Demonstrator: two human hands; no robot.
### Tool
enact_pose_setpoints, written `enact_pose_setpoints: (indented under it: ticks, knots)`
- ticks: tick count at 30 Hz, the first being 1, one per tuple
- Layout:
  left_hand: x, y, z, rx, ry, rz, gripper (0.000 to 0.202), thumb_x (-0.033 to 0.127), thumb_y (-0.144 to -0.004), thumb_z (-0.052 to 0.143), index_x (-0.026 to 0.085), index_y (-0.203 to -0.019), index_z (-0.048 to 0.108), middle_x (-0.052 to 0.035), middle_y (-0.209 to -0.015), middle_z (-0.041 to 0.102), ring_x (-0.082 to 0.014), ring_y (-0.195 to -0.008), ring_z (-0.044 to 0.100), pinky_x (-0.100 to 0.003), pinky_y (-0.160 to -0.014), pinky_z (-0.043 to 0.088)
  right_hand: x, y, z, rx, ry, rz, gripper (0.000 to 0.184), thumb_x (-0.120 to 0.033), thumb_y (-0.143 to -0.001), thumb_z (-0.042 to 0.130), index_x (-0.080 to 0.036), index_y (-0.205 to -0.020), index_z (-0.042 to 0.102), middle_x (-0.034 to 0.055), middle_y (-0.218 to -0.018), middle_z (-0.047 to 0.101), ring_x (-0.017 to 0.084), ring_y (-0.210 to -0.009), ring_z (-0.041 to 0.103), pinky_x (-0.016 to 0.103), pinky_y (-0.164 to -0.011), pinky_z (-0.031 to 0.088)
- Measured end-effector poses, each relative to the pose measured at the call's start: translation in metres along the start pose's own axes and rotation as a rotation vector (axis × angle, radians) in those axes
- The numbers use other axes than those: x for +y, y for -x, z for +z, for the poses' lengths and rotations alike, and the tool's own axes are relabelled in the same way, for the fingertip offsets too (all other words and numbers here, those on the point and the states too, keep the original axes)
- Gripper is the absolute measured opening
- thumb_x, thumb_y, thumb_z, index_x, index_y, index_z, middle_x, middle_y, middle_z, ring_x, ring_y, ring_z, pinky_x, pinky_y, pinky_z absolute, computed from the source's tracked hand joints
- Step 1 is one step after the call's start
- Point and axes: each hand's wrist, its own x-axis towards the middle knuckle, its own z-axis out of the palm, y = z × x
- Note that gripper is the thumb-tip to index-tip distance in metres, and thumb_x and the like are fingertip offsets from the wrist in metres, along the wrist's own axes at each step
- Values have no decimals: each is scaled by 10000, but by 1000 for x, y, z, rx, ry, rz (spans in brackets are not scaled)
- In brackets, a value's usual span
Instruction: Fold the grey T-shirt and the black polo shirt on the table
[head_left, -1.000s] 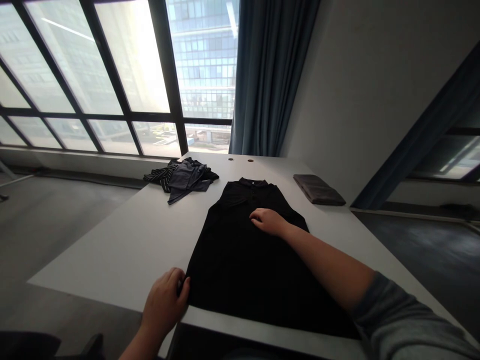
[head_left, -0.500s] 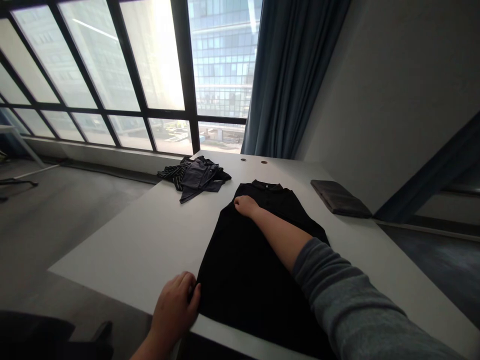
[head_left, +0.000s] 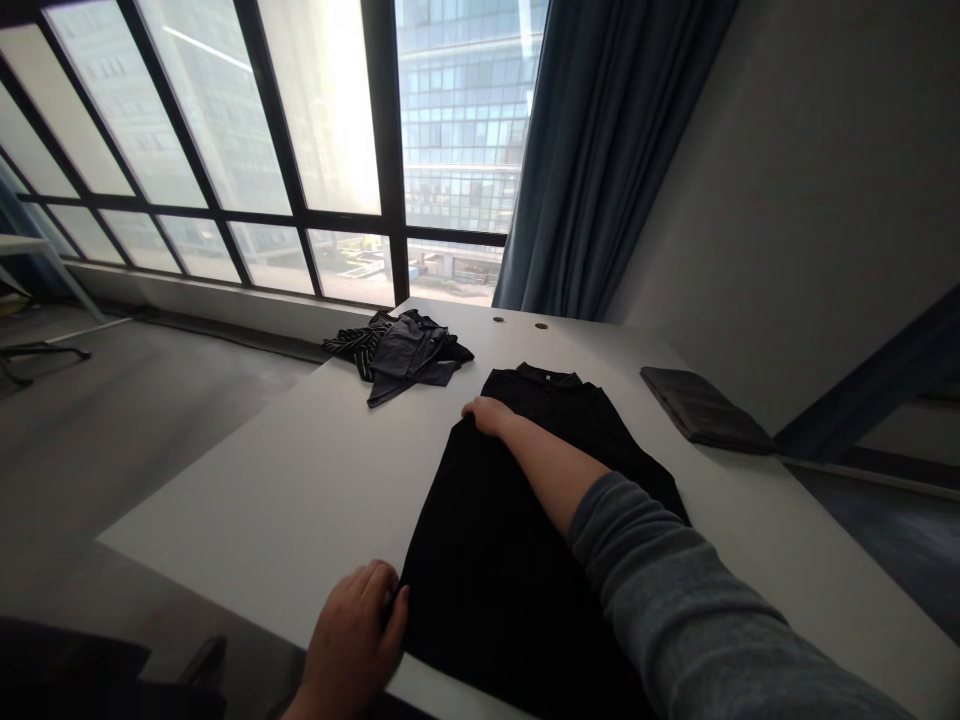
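A black collared shirt (head_left: 480,560) lies spread on the white table (head_left: 270,480), its collar at the far end and its lower part over the near edge. My left hand (head_left: 358,628) is closed on the left edge of the shirt by the hem, with the thumb against the cloth. Stretched across the shirt, my right arm brings my right hand (head_left: 491,414) to the left edge below the shoulder. Its fingers are curled together on the fabric there. The forearm and grey sleeve hide part of the shirt's middle and right side.
A heap of grey and striped clothes (head_left: 409,350) lies at the far left of the table. Toward the right edge sits a folded dark cloth (head_left: 705,410). Behind the table are windows and a blue curtain (head_left: 600,170). A dark chair part (head_left: 75,660) shows at lower left.
My right hand has shifted slightly left over the shirt, onto its edge. My left hand keeps its hold near the hem. The view has turned a little to the left.
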Motion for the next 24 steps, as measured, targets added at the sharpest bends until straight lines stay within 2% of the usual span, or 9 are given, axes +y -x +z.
enact_pose_setpoints:
  ticks: [7,11,16,21,24]
  knots:
    - [2,-1,-2,-2,-8,4,199,295,-987,513,246,-801,565,-22,-725,633,-195,-653,620,-332,-632,455,12,-7,-4,-2,54,-113,395,-68,-907,591,-251,-1219,749,87,-1425,553,203,-1149,631,274,-1027,480]
    - [1,0,-1,1,-6,-1,209,304,-985,507,247,-792,563,-23,-710,627,-191,-641,616,-330,-619,452,16,-9,-8,-18,94,-176,346,-65,-897,586,-224,-1161,742,70,-1354,612,209,-1156,628,270,-997,481]
    - [-1,3,-1,6,16,-15,255,340,-998,503,248,-767,559,-16,-654,602,-185,-596,592,-322,-591,434,16,-5,-11,-10,129,-194,315,-97,-914,580,-199,-1184,704,87,-1266,659,207,-1110,637,256,-922,480]
    - [-3,3,-3,-61,70,-49,225,351,-982,531,245,-795,596,-16,-668,622,-187,-612,611,-309,-585,442,18,-2,-17,3,146,-199,407,-86,-923,557,-213,-1290,678,94,-1289,651,210,-1117,631,266,-941,472]
    - [-4,3,-6,-73,130,-57,202,351,-977,547,241,-823,616,-10,-681,634,-179,-610,615,-298,-581,454,21,-1,-22,2,160,-217,375,-101,-935,555,-223,-1247,723,99,-1291,643,219,-1121,630,278,-947,472]
